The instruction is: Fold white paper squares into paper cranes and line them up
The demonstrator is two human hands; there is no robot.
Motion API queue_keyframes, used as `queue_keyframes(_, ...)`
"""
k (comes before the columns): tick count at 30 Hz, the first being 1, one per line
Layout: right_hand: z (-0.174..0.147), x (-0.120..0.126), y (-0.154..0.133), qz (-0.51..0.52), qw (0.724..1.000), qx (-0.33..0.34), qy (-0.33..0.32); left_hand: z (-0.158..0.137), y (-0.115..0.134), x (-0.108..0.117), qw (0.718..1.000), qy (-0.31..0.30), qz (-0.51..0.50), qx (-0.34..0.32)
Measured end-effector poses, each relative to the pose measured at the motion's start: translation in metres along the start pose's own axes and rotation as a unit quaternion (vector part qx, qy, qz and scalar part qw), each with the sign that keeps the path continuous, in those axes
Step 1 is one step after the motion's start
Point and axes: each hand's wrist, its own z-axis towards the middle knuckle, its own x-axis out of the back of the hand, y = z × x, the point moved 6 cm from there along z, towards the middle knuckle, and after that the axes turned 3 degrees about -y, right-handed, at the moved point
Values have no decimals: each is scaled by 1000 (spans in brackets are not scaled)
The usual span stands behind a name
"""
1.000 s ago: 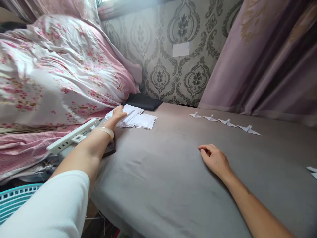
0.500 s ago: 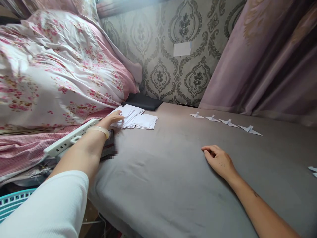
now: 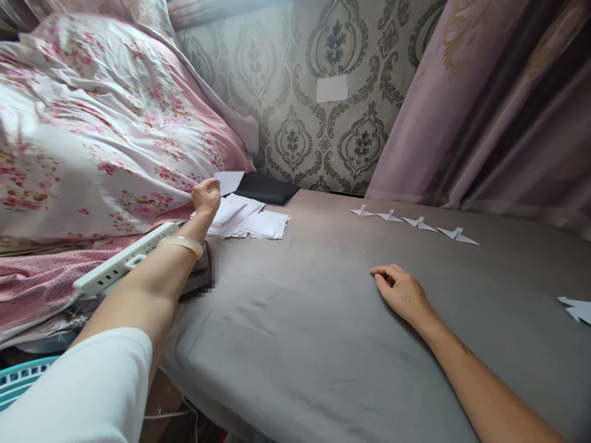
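Observation:
My left hand (image 3: 206,195) pinches a white sheet of paper (image 3: 229,183) by its near edge, lifted above a spread stack of white paper (image 3: 235,216). A smaller pile of paper (image 3: 268,224) lies against the stack's right side. My right hand (image 3: 401,292) rests on the grey sheet (image 3: 314,320), fingers loosely curled and thumb tip close to the index finger, with nothing seen in it. Beyond it stand several folded paper shapes (image 3: 418,224) with spread wings, in a row. More folded paper (image 3: 577,309) shows at the right edge, partly cut off.
On the left a white power strip (image 3: 124,258) lies under my left forearm, beside floral bedding (image 3: 115,135). A black flat item (image 3: 268,188) sits behind the paper. A turquoise basket (image 3: 23,378) is at lower left. A curtain (image 3: 425,111) hangs along the back right.
My left hand has risen from the stack with a sheet of paper in its fingers. My right hand stays in place on the grey sheet. The view has shifted slightly.

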Motion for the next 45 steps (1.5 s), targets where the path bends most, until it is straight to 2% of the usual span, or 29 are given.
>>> queue_keyframes(2, 0, 0, 1, 2, 1000, 1, 1, -4, 32, -9, 998, 17, -64, -1)
queue_keyframes(3, 0, 0, 1, 5, 1000, 1, 2, -10, 46, -19, 981, 2, -191, 23)
queue_keyframes(5, 0, 0, 0, 15, 1000, 7, 3, -31, 77, -46, 910, -75, -401, 72)
queue_keyframes(7, -1, 0, -1, 39, 999, 16, 8, -64, 109, -71, 841, -155, -505, 119)
queue_keyframes(9, -1, 2, -2, 85, 996, 17, 16, -103, 136, -92, 793, -219, -546, 157)
queue_keyframes(13, -5, 8, 2, 218, 975, -45, 29, -186, 168, -126, 712, -353, -560, 234)
queue_keyframes(15, -8, 10, 2, 281, 956, -75, 28, -218, 172, -136, 689, -388, -550, 269)
queue_keyframes(18, -13, 13, -2, 377, 920, -99, 42, -251, 173, -144, 669, -437, -530, 284)
queue_keyframes(21, -16, 11, -7, 423, 899, -111, 37, -264, 171, -146, 669, -457, -516, 279)
queue_keyframes(28, -20, 13, -16, 391, 915, -87, 53, -267, 165, -148, 670, -467, -506, 277)
queue_keyframes(34, -20, 15, -15, 343, 935, -69, 49, -259, 152, -146, 697, -423, -494, 302)
queue_keyframes(36, -19, 12, -10, 322, 942, -86, 45, -257, 150, -146, 706, -415, -487, 304)
queue_keyframes(38, -19, 8, -3, 295, 948, -117, 24, -255, 149, -146, 728, -406, -469, 293)
queue_keyframes(39, -18, 5, 0, 275, 952, -130, 7, -254, 149, -147, 749, -402, -449, 275)
queue_keyframes(41, -16, 1, 5, 241, 960, -140, -17, -250, 150, -146, 810, -390, -386, 207)
queue_keyframes(43, -14, 2, 9, 220, 964, -146, 1, -249, 160, -143, 861, -395, -313, 65)
queue_keyframes(44, -12, 1, 10, 214, 965, -150, 2, -251, 168, -141, 871, -400, -285, -22)
queue_keyframes(45, -11, 1, 11, 211, 965, -153, 0, -258, 177, -140, 859, -423, -263, -121)
